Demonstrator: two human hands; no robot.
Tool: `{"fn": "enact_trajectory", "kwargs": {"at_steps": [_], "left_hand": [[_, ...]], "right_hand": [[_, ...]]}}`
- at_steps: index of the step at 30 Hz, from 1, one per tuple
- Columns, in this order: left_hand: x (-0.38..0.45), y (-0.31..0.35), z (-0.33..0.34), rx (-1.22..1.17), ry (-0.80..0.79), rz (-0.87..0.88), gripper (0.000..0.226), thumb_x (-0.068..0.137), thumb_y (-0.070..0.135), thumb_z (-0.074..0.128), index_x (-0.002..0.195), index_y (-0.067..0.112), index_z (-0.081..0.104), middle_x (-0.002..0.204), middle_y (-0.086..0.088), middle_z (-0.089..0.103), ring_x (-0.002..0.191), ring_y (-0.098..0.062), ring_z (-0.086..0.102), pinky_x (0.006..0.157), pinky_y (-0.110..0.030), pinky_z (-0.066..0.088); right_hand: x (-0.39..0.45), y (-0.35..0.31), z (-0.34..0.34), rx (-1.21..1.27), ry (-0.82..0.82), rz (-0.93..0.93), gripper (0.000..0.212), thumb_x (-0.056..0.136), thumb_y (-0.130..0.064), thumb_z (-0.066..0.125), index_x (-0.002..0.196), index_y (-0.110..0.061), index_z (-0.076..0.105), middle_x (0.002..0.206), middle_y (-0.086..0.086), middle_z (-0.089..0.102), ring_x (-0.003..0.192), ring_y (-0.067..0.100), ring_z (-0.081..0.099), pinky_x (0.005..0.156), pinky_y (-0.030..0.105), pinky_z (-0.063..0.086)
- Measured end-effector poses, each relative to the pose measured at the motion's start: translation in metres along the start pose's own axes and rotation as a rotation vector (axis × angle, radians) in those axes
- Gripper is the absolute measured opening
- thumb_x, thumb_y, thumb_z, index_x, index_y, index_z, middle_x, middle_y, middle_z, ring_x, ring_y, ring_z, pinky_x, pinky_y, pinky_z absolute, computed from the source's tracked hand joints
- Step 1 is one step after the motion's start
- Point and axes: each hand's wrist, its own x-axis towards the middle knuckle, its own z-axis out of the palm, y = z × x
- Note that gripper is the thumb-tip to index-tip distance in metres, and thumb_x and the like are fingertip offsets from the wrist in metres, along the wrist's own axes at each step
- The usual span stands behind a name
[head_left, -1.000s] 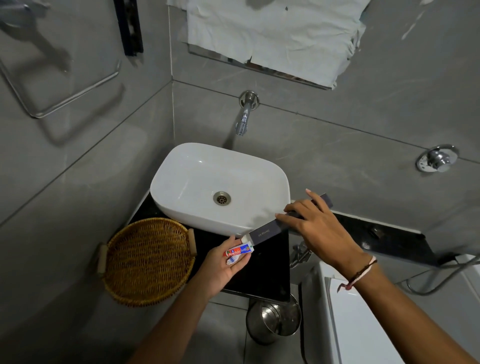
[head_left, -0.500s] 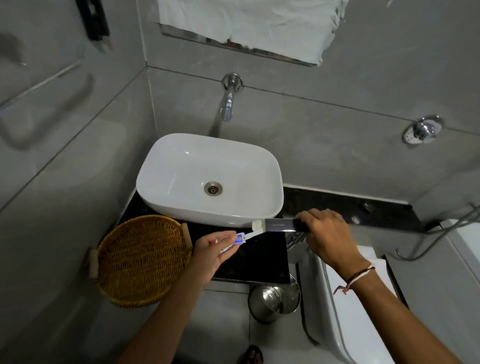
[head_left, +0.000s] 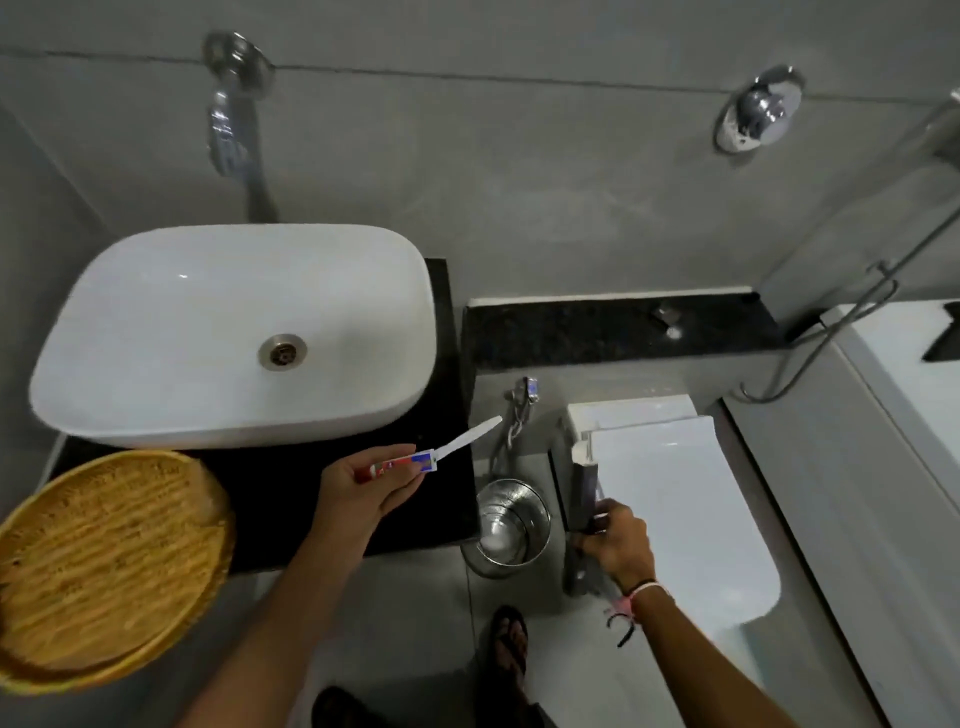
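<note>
My left hand (head_left: 358, 493) pinches a small red and blue toothpaste tube (head_left: 402, 462) together with a thin white handle (head_left: 467, 440), which points up and to the right over the black counter (head_left: 270, 499). My right hand (head_left: 618, 545) grips a long dark box (head_left: 584, 499), held upright beside the white toilet lid (head_left: 675, 509). The box is apart from the white handle. A steel bin (head_left: 506, 527) stands on the floor between my two hands.
A white basin (head_left: 156, 415) sits on the counter under a wall tap (head_left: 228, 130). A woven basket (head_left: 104, 566) lies at the counter's front left. A dark stone ledge (head_left: 597, 332) runs behind the toilet. A sandalled foot (head_left: 511, 644) stands below the bin.
My right hand has drawn the dark box off the white handle and carried it down and right to the toilet. My left hand keeps the tube and handle. The view tilted downward.
</note>
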Motion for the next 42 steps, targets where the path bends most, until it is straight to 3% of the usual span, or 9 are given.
{"fn": "enact_trajectory", "kwargs": {"at_steps": [4, 7, 15, 19, 24, 28, 33, 37, 42], "left_hand": [[0.016, -0.014, 0.043, 0.096, 0.053, 0.077, 0.023, 0.076, 0.003, 0.080, 0.098, 0.007, 0.079, 0.094, -0.018, 0.081, 0.094, -0.028, 0.078, 0.077, -0.023, 0.063], [0.034, -0.023, 0.073, 0.197, 0.063, 0.167, 0.032, 0.067, 0.018, 0.086, 0.098, 0.014, 0.080, 0.092, -0.013, 0.082, 0.090, -0.026, 0.079, 0.079, -0.026, 0.064], [0.076, -0.034, 0.124, 0.474, 0.055, 0.349, 0.022, 0.079, 0.005, 0.082, 0.098, 0.016, 0.081, 0.092, -0.003, 0.083, 0.086, -0.019, 0.079, 0.074, -0.021, 0.063], [0.093, -0.040, 0.129, 0.595, 0.053, 0.382, 0.021, 0.079, 0.006, 0.082, 0.098, 0.015, 0.082, 0.093, 0.002, 0.083, 0.088, -0.015, 0.078, 0.076, -0.018, 0.062], [0.104, -0.044, 0.128, 0.641, 0.057, 0.415, 0.022, 0.078, 0.005, 0.081, 0.099, 0.012, 0.081, 0.091, 0.004, 0.082, 0.083, -0.012, 0.078, 0.071, -0.013, 0.060], [0.104, -0.045, 0.129, 0.645, 0.045, 0.423, 0.023, 0.079, 0.005, 0.082, 0.100, 0.012, 0.081, 0.094, 0.005, 0.082, 0.085, -0.011, 0.078, 0.071, -0.011, 0.059], [0.099, -0.043, 0.129, 0.616, 0.040, 0.402, 0.022, 0.078, 0.009, 0.083, 0.097, 0.020, 0.082, 0.092, 0.007, 0.083, 0.088, -0.012, 0.078, 0.072, -0.014, 0.060], [0.084, -0.038, 0.121, 0.624, 0.038, 0.366, 0.023, 0.078, 0.013, 0.084, 0.097, 0.026, 0.082, 0.092, 0.005, 0.083, 0.089, -0.016, 0.078, 0.074, -0.023, 0.061], [0.045, -0.020, 0.107, 0.651, 0.060, 0.295, 0.024, 0.077, 0.009, 0.084, 0.091, 0.028, 0.083, 0.088, 0.002, 0.083, 0.082, -0.016, 0.076, 0.074, -0.034, 0.060]], "right_hand": [[0.050, 0.027, 0.028, 0.020, -0.090, 0.022, 0.045, 0.069, -0.021, 0.092, 0.106, -0.006, 0.072, 0.103, 0.011, 0.079, 0.093, 0.023, 0.073, 0.077, 0.028, 0.055], [0.092, 0.041, 0.057, 0.018, -0.166, 0.035, 0.049, 0.074, -0.024, 0.087, 0.116, -0.007, 0.068, 0.110, 0.011, 0.077, 0.100, 0.027, 0.073, 0.082, 0.031, 0.058], [0.166, 0.065, 0.125, 0.107, -0.188, 0.140, 0.048, 0.082, -0.021, 0.077, 0.127, -0.014, 0.060, 0.112, 0.010, 0.075, 0.105, 0.029, 0.071, 0.093, 0.047, 0.061], [0.194, 0.075, 0.150, 0.121, -0.207, 0.173, 0.055, 0.082, -0.022, 0.077, 0.133, -0.015, 0.057, 0.117, 0.011, 0.072, 0.109, 0.031, 0.069, 0.096, 0.046, 0.059], [0.217, 0.084, 0.163, 0.028, -0.253, 0.208, 0.043, 0.082, -0.017, 0.073, 0.124, -0.012, 0.065, 0.112, 0.015, 0.074, 0.105, 0.033, 0.070, 0.090, 0.037, 0.060], [0.215, 0.094, 0.157, -0.025, -0.277, 0.197, 0.036, 0.084, -0.018, 0.073, 0.118, -0.008, 0.065, 0.110, 0.014, 0.073, 0.102, 0.030, 0.070, 0.090, 0.045, 0.062], [0.197, 0.093, 0.132, -0.235, -0.331, -0.006, 0.078, 0.071, -0.038, 0.083, 0.137, -0.019, 0.045, 0.134, 0.013, 0.059, 0.124, 0.033, 0.058, 0.101, 0.053, 0.053], [0.174, 0.074, 0.102, -0.440, -0.305, -0.209, 0.120, 0.070, -0.060, 0.078, 0.159, -0.029, 0.006, 0.168, 0.018, 0.007, 0.157, 0.039, 0.003, 0.126, 0.062, 0.011], [0.130, 0.016, 0.043, -0.379, -0.172, -0.380, 0.126, 0.073, -0.061, 0.076, 0.160, -0.026, -0.007, 0.170, 0.014, -0.003, 0.158, 0.033, -0.005, 0.127, 0.060, 0.012]]}}
